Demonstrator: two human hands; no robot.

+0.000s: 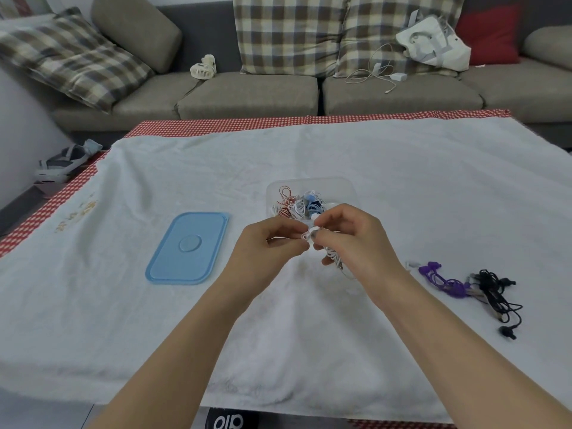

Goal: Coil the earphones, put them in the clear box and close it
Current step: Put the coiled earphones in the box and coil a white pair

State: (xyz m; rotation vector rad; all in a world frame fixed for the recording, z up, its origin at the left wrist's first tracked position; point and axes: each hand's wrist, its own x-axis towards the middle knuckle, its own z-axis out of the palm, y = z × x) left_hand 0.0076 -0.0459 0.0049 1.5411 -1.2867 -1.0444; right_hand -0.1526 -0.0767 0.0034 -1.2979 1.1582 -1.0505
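White earphones (328, 250) pinched by both hands (272, 246) — "alo" lettering (228, 422) at bottom edge.

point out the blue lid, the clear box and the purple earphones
blue lid (188, 247): head view, its raised centre disc
clear box (346, 184): head view, far right rim
purple earphones (445, 281): head view, tangled cord
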